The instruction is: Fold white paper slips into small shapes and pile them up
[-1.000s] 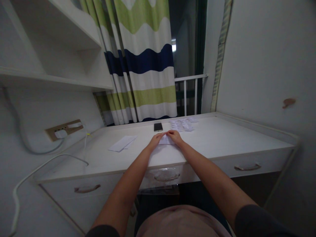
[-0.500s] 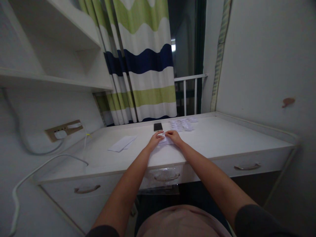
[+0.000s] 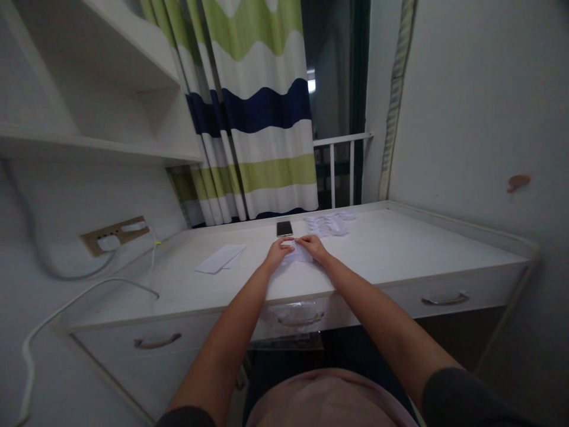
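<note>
A sheet of white paper (image 3: 299,254) is between my two hands, low over the desk. My left hand (image 3: 280,251) is closed on its left side, thumb and fingers pinching the edge. On the upper right side, my right hand (image 3: 313,246) pinches the same sheet with its fingertips. Small folds in the paper are hard to make out. Just beyond my hands lies a black phone (image 3: 284,229). Several folded white paper pieces (image 3: 329,224) are grouped behind my right hand. To the left, a few flat white sheets (image 3: 220,259) lie overlapping.
The white desk (image 3: 400,243) has drawers with metal handles along its front. A white cable (image 3: 89,295) runs over the left edge from a wall socket (image 3: 115,235). Shelves (image 3: 111,148) overhang the left side. A striped curtain (image 3: 267,142) hangs behind the desk.
My fingers have shifted slightly on the paper, and its upper part, raised between the hands before, now appears lower and flatter. The other things have stayed in place.
</note>
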`<state>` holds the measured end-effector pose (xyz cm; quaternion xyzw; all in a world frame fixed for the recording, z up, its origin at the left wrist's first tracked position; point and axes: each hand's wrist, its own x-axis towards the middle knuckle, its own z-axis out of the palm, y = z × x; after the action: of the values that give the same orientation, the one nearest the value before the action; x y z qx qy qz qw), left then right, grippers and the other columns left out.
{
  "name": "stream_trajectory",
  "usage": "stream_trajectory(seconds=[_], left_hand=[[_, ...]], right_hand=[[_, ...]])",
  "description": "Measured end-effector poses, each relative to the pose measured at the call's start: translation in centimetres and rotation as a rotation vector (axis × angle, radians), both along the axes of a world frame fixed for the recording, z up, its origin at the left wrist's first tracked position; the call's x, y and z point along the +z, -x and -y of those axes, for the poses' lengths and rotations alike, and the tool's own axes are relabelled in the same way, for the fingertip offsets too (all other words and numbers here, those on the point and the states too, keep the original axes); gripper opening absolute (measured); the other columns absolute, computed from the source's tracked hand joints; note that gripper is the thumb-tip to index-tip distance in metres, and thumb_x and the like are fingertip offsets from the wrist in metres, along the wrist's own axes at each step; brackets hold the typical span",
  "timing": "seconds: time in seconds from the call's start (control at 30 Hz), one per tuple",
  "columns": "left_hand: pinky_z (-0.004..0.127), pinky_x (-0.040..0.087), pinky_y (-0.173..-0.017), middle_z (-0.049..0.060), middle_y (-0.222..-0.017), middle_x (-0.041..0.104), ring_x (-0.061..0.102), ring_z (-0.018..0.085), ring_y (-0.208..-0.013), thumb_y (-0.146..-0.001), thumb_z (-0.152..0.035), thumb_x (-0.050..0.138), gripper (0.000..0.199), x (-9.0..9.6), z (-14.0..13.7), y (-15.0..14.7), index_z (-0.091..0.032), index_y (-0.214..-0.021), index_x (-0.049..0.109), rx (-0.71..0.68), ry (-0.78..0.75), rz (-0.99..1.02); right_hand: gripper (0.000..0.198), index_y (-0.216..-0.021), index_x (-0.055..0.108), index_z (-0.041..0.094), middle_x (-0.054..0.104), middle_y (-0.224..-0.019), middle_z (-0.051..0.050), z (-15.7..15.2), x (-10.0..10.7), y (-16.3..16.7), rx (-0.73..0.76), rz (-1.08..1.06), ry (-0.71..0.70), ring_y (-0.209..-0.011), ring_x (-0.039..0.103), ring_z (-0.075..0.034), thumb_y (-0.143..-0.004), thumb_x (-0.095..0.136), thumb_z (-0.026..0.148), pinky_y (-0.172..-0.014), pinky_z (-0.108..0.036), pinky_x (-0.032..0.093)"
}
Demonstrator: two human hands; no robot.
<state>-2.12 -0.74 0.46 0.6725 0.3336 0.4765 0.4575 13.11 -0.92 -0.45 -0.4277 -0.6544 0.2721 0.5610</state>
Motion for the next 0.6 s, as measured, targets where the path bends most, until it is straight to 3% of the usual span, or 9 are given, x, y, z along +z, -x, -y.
stream_trajectory(seconds=[0.3, 0.6], left_hand=[[0.020, 0.036, -0.053, -0.002, -0.060, 0.058, 0.050, 0.008, -0.053, -0.055, -0.018, 0.068, 0.045, -0.01, -0.01, 0.00, -0.013, -0.099, 0.061, -0.055, 0.004, -0.021], [0.021, 0.037, -0.052, -0.002, -0.056, 0.059, 0.053, 0.010, -0.052, -0.059, -0.023, 0.070, 0.037, 0.09, 0.23, -0.18, -0.013, -0.093, 0.062, 0.014, -0.030, -0.104]], right_hand=[[0.031, -0.060, 0.068, 0.011, 0.057, -0.051, -0.002, 0.46, 0.48, 0.07, -0.022, 0.016, 0.017, -0.050, 0.044, -0.011, -0.065, 0.057, 0.039, -0.048, -0.024, 0.029], [0.025, -0.060, 0.068, 0.012, 0.062, -0.057, -0.004, 0.49, 0.50, 0.10, -0.001, 0.010, -0.006, -0.056, 0.050, -0.013, -0.064, 0.058, 0.035, -0.052, -0.024, 0.034]])
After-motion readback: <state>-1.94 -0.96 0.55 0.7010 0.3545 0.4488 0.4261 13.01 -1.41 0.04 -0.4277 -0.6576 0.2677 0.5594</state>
